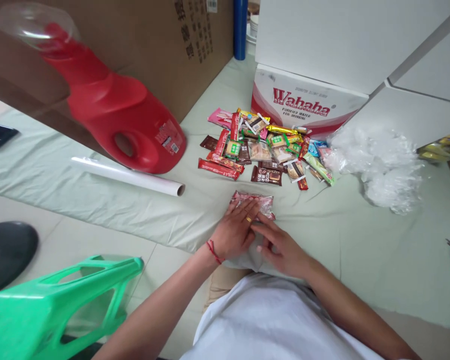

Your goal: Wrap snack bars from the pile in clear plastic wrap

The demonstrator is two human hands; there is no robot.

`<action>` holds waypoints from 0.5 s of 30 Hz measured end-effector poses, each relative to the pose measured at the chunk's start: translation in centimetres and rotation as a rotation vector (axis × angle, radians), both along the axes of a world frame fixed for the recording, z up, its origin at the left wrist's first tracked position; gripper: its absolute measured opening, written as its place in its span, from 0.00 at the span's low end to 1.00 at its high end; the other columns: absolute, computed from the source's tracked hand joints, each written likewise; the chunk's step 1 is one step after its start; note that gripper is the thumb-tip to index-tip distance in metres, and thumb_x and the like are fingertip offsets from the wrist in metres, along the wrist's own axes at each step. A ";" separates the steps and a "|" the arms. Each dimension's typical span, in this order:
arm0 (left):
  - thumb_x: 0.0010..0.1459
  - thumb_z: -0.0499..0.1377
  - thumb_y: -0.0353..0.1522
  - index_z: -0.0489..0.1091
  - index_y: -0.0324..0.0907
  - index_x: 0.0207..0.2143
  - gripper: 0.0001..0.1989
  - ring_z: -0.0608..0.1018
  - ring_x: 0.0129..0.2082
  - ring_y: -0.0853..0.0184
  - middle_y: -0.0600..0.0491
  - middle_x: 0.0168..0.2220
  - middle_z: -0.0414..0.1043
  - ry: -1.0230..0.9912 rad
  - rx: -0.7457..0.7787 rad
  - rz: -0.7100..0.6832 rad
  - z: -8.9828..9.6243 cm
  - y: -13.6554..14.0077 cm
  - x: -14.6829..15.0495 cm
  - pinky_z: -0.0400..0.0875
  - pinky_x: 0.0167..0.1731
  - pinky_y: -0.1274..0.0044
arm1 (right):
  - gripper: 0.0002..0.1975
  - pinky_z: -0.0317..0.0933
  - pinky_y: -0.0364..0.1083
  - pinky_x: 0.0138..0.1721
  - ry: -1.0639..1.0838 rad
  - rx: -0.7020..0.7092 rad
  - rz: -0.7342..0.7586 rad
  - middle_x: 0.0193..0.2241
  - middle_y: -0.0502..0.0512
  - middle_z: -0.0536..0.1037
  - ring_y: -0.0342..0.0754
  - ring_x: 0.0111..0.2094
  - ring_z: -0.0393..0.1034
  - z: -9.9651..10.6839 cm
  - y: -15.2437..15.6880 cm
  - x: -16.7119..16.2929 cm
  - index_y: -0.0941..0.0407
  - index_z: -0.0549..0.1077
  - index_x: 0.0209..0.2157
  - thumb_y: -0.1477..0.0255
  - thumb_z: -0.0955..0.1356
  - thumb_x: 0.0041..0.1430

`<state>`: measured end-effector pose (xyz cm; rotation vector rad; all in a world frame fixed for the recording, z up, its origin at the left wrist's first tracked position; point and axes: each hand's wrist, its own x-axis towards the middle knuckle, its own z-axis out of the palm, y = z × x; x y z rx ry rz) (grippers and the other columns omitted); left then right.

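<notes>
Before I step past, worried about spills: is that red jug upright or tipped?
Tipped: the red jug lies on its side on the sheet, handle showing.

A red jug (112, 115) stood at upper left, a green stool (52, 305) at lower left. Mid-frame lay red, brown, yellow and green snack wrappers (262, 147) on a pale green cloth (360, 240), behind them a white box with red lettering (303, 102).

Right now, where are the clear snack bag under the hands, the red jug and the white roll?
Clear snack bag (260, 202), head view: its top part, past the fingertips.
Red jug (135, 112), head view: body above the handle hole.
White roll (131, 176), head view: middle of the tube.
</notes>
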<state>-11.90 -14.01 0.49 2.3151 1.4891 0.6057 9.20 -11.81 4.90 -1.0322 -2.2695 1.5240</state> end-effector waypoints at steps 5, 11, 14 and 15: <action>0.67 0.54 0.32 0.60 0.39 0.72 0.32 0.61 0.75 0.53 0.40 0.74 0.59 0.143 0.062 -0.098 0.0 1.3 -1.1 0.49 0.75 0.56 | 0.15 0.69 0.44 0.29 0.157 -0.192 -0.311 0.32 0.53 0.81 0.45 0.26 0.70 -0.2 -0.4 4.6 0.51 0.82 0.45 0.61 0.66 0.70; 0.72 0.48 0.27 0.70 0.43 0.64 0.23 0.71 0.68 0.58 0.43 0.66 0.72 0.135 0.037 -0.244 -0.4 5.4 -3.4 0.58 0.71 0.59 | 0.16 0.61 0.44 0.25 0.180 -0.252 -0.509 0.25 0.52 0.78 0.44 0.22 0.64 -0.3 -0.8 6.7 0.52 0.83 0.40 0.55 0.70 0.66; 0.73 0.47 0.32 0.72 0.43 0.61 0.20 0.77 0.62 0.58 0.42 0.61 0.77 -0.077 -0.026 -0.141 1.7 5.7 -3.0 0.66 0.67 0.61 | 0.17 0.63 0.45 0.27 0.218 -0.258 -0.601 0.35 0.56 0.83 0.44 0.24 0.65 -0.8 -0.5 7.0 0.52 0.83 0.41 0.53 0.71 0.66; 0.73 0.48 0.35 0.71 0.43 0.61 0.20 0.78 0.60 0.58 0.43 0.59 0.77 -0.206 -0.064 -0.074 2.8 5.5 -2.5 0.69 0.64 0.62 | 0.17 0.65 0.46 0.30 0.247 -0.254 -0.643 0.38 0.56 0.84 0.44 0.26 0.67 -1.0 -0.4 6.9 0.51 0.83 0.43 0.53 0.72 0.65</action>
